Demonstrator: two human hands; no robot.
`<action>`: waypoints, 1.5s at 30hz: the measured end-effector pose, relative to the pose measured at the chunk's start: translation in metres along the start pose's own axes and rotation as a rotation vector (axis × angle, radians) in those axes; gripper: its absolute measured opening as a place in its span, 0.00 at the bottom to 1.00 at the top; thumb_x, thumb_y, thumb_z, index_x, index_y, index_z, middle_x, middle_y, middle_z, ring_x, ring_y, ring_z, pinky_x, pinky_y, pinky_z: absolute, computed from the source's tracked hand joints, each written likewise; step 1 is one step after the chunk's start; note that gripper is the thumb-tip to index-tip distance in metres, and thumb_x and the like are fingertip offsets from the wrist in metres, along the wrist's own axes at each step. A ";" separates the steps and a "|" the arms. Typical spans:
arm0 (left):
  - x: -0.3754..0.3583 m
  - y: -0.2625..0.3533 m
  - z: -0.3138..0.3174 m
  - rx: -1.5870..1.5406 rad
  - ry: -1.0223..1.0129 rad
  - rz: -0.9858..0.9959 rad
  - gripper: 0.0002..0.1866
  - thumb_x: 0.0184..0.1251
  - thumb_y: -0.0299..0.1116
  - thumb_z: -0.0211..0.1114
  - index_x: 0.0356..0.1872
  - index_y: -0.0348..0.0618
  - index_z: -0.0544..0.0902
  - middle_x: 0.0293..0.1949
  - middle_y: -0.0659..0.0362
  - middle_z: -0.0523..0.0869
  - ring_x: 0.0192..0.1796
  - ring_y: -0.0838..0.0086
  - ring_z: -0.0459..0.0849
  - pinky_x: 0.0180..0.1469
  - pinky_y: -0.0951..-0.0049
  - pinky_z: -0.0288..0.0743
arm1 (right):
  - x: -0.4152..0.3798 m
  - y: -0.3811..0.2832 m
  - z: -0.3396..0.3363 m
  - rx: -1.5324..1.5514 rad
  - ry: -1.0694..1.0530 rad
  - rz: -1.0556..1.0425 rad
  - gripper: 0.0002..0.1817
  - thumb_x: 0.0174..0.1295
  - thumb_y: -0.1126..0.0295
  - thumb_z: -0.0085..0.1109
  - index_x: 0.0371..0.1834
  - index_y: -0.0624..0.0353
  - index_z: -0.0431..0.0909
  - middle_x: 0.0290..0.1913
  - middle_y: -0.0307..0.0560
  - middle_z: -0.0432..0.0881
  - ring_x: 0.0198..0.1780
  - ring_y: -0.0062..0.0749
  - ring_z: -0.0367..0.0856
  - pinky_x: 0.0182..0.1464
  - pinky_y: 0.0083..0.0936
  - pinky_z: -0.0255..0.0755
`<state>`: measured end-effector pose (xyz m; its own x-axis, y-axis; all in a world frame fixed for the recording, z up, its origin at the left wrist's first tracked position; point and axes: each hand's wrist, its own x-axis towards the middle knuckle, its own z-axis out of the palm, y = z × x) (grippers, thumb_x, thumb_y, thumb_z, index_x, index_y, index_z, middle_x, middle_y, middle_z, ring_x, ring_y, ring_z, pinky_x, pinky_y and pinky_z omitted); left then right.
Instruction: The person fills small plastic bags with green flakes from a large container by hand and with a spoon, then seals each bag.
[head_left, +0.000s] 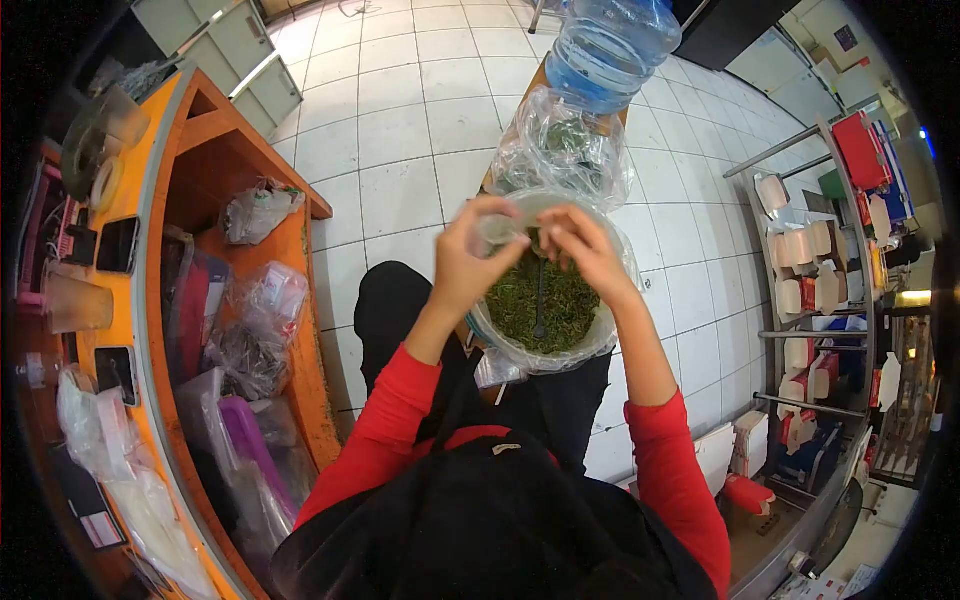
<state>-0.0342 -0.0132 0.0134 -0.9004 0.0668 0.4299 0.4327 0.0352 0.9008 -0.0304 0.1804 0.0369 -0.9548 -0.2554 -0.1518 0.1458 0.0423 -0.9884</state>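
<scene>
My left hand (462, 262) is closed around a small clear cup (496, 231), which looks blurred. Close beside it, my right hand (588, 250) has its fingers bent together; what they pinch, if anything, I cannot make out. Both hands are above a plastic-lined tub (624, 262) between my knees. Chopped green leaves (515, 310) fill the tub. A dark long-handled spoon (541, 305) lies on the leaves, its upper end hidden near my hands.
Beyond the tub, a clear plastic bag (540, 150) with green contents rests on a bench, with a large blue water bottle (612, 55) behind. An orange counter (160, 150) with phones and bags stands left. A metal rack (810, 335) holding boxes stands right.
</scene>
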 end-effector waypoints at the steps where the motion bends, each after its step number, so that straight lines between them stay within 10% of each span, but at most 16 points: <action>1: 0.002 -0.002 -0.006 -0.063 0.073 -0.066 0.23 0.51 0.23 0.72 0.50 0.40 0.77 0.43 0.58 0.83 0.44 0.77 0.81 0.46 0.77 0.75 | 0.004 0.021 -0.005 -0.440 -0.045 -0.088 0.12 0.56 0.78 0.55 0.44 0.55 0.78 0.40 0.43 0.76 0.37 0.28 0.76 0.32 0.24 0.70; 3: 0.005 -0.002 -0.022 -0.182 0.227 -0.198 0.25 0.51 0.22 0.72 0.53 0.40 0.76 0.43 0.60 0.83 0.43 0.81 0.79 0.45 0.79 0.74 | 0.012 0.061 -0.013 -1.318 -0.151 -0.270 0.17 0.52 0.80 0.54 0.45 0.50 0.79 0.48 0.47 0.74 0.44 0.37 0.77 0.37 0.33 0.74; 7: 0.000 0.000 -0.055 -0.153 0.376 -0.269 0.28 0.51 0.21 0.72 0.56 0.40 0.75 0.43 0.58 0.83 0.42 0.83 0.77 0.43 0.82 0.72 | 0.014 0.082 -0.014 -1.528 -0.415 -0.232 0.21 0.43 0.84 0.56 0.43 0.58 0.81 0.46 0.52 0.73 0.51 0.44 0.77 0.48 0.35 0.77; 10: -0.008 -0.006 -0.083 0.008 0.416 -0.342 0.26 0.54 0.22 0.71 0.57 0.41 0.75 0.44 0.56 0.83 0.44 0.82 0.77 0.44 0.82 0.71 | 0.022 0.077 -0.022 -1.416 -0.398 -0.247 0.15 0.46 0.83 0.58 0.39 0.60 0.83 0.45 0.54 0.78 0.47 0.47 0.79 0.47 0.34 0.77; 13: -0.011 -0.006 -0.093 -0.077 0.502 -0.382 0.25 0.55 0.25 0.71 0.56 0.42 0.76 0.44 0.56 0.83 0.45 0.80 0.79 0.45 0.80 0.71 | 0.031 0.081 -0.007 -0.750 0.083 -0.241 0.11 0.54 0.80 0.57 0.40 0.62 0.83 0.44 0.56 0.82 0.45 0.47 0.81 0.49 0.30 0.77; 23: -0.012 -0.011 -0.101 -0.104 0.559 -0.390 0.21 0.58 0.27 0.69 0.53 0.37 0.77 0.43 0.57 0.81 0.45 0.78 0.79 0.48 0.79 0.72 | -0.011 0.073 0.017 -0.404 -0.206 0.167 0.11 0.66 0.77 0.50 0.45 0.65 0.82 0.44 0.51 0.85 0.45 0.34 0.83 0.53 0.28 0.74; 35: -0.018 -0.017 -0.009 -0.097 -0.013 -0.247 0.14 0.55 0.27 0.70 0.42 0.37 0.80 0.35 0.59 0.86 0.39 0.76 0.83 0.45 0.75 0.75 | -0.016 0.057 -0.003 0.189 0.392 0.302 0.11 0.73 0.68 0.39 0.44 0.66 0.66 0.36 0.57 0.82 0.37 0.39 0.84 0.40 0.28 0.82; 42: -0.024 -0.020 0.026 0.243 -0.187 -0.276 0.19 0.47 0.31 0.74 0.42 0.40 0.81 0.35 0.54 0.86 0.38 0.66 0.86 0.43 0.71 0.76 | -0.034 -0.004 -0.006 -0.125 0.669 -0.503 0.06 0.69 0.73 0.46 0.45 0.63 0.68 0.39 0.58 0.82 0.39 0.40 0.83 0.43 0.30 0.80; 45: -0.029 -0.028 0.040 0.251 -0.201 -0.250 0.19 0.46 0.34 0.75 0.41 0.41 0.80 0.35 0.51 0.86 0.40 0.59 0.85 0.42 0.66 0.76 | -0.050 0.010 0.001 -0.734 0.453 -0.836 0.13 0.58 0.79 0.55 0.46 0.64 0.70 0.43 0.58 0.80 0.42 0.47 0.82 0.42 0.34 0.80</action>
<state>-0.0189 0.0238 -0.0267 -0.9633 0.2177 0.1569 0.2216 0.3159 0.9226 0.0191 0.1924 0.0347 -0.7095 -0.1095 0.6961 -0.6039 0.6036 -0.5206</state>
